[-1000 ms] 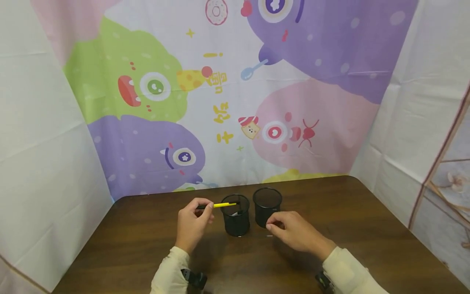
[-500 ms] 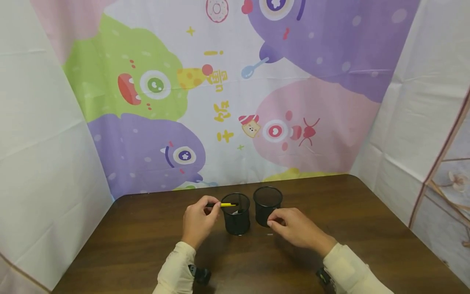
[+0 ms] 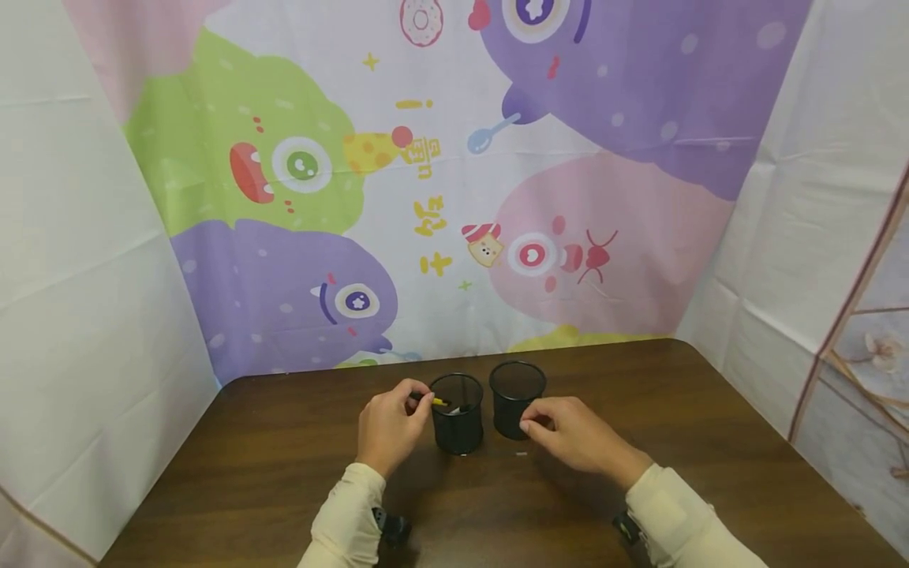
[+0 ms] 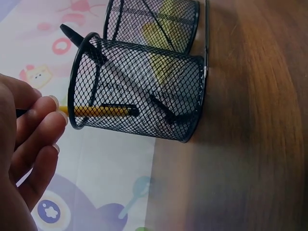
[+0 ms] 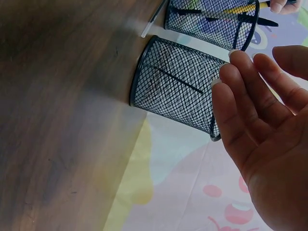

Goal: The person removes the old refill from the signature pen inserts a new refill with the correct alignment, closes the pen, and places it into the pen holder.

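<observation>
My left hand [image 3: 389, 426] pinches a yellow-and-black pen [image 4: 103, 111] between thumb and fingers. The pen's yellow part reaches through the mouth of the left black mesh pen cup [image 3: 458, 435], its dark tip inside. Another pen, black and whitish [image 4: 126, 82], leans in that same cup with its black end sticking out past the rim. My right hand [image 3: 578, 438] hovers in front of the right black mesh pen cup [image 3: 506, 418], fingers loosely bent, holding nothing visible. Whether its fingertips touch that cup's rim I cannot tell.
A slim dark rod [image 5: 153, 20] with a pale tip lies on the brown wooden table [image 3: 270, 442] near the cups. Behind the table hangs a cartoon-printed cloth [image 3: 440, 315], with pale cloth walls on both sides.
My left hand has moved right toward the left cup, and less of the pen's yellow part shows in the head view. The right hand has hardly moved.
</observation>
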The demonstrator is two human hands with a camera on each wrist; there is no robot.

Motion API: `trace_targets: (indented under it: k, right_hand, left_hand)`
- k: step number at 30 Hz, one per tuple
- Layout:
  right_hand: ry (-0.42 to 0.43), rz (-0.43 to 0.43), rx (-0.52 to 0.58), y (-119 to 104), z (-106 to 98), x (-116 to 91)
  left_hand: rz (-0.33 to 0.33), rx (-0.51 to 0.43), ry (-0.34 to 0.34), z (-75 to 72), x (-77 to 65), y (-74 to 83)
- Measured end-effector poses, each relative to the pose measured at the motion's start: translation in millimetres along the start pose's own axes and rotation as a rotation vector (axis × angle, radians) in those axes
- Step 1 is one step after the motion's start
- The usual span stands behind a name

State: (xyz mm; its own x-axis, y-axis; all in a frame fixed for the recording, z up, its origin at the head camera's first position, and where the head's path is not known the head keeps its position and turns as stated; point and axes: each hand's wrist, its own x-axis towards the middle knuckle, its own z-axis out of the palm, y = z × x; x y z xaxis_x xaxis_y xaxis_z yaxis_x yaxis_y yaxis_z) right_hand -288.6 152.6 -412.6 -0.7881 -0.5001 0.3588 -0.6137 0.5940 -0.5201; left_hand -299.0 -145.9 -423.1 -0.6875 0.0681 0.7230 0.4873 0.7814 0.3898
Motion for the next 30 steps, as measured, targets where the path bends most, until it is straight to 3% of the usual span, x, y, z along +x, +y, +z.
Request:
trace_targets:
  k: [7, 16, 30]
  right_hand:
    - [0.007, 0.008, -0.017, 3.6, -3.6, 1.8]
    - [0.021, 0.034, -0.033, 7.7, -9.0, 4.1]
    - [0.062, 0.018, -0.077, 13.9, -21.4, 11.0]
  left_hand:
    - [0.036, 0.043, -0.020, 6.4, 2.0, 2.6]
    - [0.053, 0.061, -0.097, 10.1, 1.5, 4.5]
    - [0.058, 0.055, -0.193, 5.9, 3.0, 5.2]
